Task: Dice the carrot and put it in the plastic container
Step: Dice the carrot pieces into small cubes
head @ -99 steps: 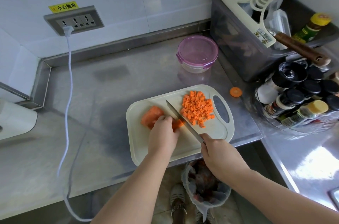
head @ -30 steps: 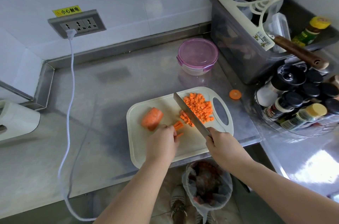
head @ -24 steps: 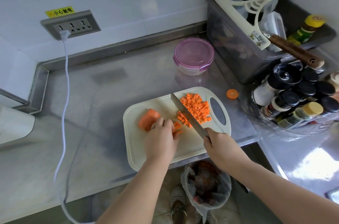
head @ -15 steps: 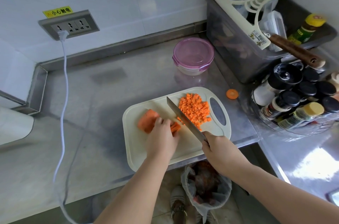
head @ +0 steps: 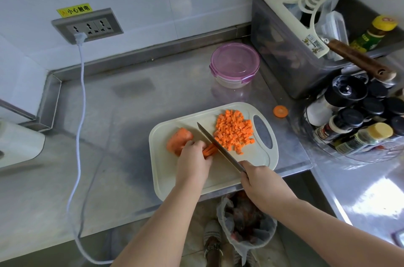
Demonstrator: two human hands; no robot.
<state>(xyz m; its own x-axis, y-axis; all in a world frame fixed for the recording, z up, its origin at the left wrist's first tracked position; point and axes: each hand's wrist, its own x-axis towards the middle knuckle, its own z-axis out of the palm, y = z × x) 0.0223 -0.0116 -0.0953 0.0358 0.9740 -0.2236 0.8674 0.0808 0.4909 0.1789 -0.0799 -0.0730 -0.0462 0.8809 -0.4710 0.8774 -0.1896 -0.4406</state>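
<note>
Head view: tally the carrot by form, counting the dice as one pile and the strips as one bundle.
Uncut chunk: 1
Strip bundle, held by the left hand: 1
Diced pile: 1
Round slice, on the counter: 1
Total: 4

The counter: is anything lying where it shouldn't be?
Yes. One round carrot slice lies alone on the steel counter, off the cutting board, just right of its handle end. The diced pile and the uncut chunk sit on the board.
</note>
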